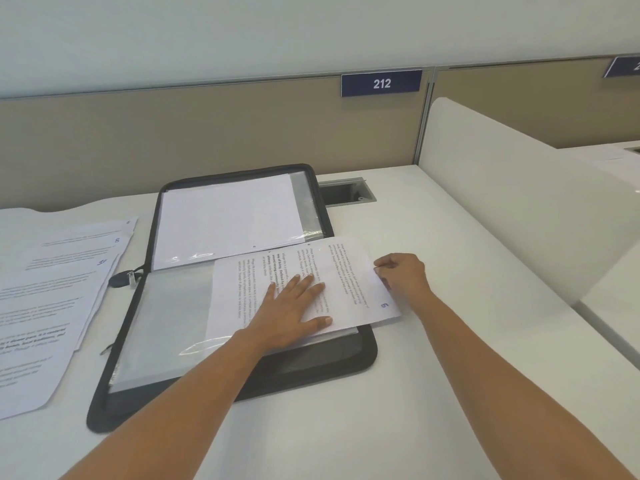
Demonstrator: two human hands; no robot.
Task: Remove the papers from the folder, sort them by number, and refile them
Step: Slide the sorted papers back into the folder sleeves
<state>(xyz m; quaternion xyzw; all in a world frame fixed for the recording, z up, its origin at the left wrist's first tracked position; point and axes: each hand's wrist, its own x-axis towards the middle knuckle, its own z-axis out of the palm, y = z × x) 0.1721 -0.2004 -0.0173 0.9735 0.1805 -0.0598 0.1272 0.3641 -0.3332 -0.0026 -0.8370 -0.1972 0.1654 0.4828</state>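
A black zip folder [114,358] lies open on the white desk, its clear plastic sleeves showing. The far half holds a blank white sheet [228,216] in a sleeve. A printed sheet marked 5 [346,271] lies partly inside the near sleeve, sticking out over the folder's right edge. My left hand [291,306] presses flat on this sheet with straight fingers. My right hand [403,271] pinches the sheet's right edge. A spread of numbered printed papers [52,299] lies to the left of the folder.
A white curved divider [519,202] rises along the desk's right side. A beige partition with a blue sign reading 212 [381,83] stands behind. A cable hatch [346,192] opens in the desk behind the folder. The zip pull [124,278] rests at the folder's left.
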